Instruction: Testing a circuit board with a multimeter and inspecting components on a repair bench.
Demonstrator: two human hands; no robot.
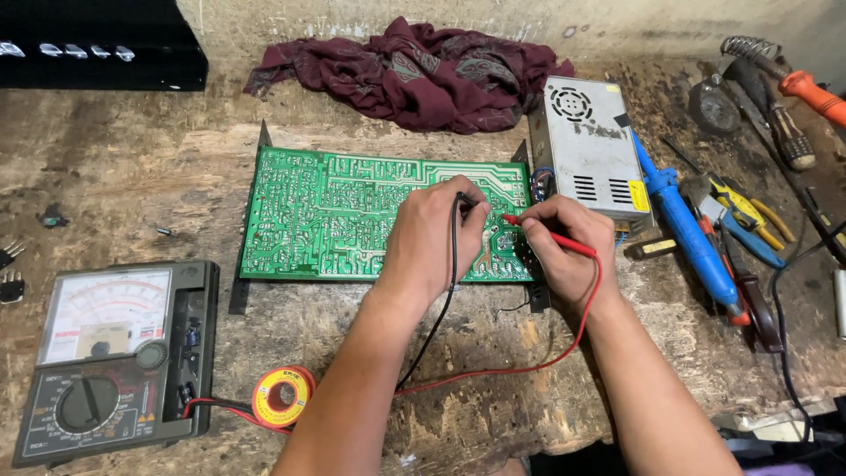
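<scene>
Two probes: red probe (551, 236) points left, black probe (462, 201) downward.

The left hand (438, 231) covered part of the green board (352, 211), hiding the black probe's (462, 201) tip, while the right hand (566, 245) concealed most of the red probe (546, 234) and the board's right corner. Both forearms ran off the bottom edge. The meter (110, 361) was cut at its lower left corner, its dial markings too small to read. Tools (749, 220) at right were cropped.
</scene>
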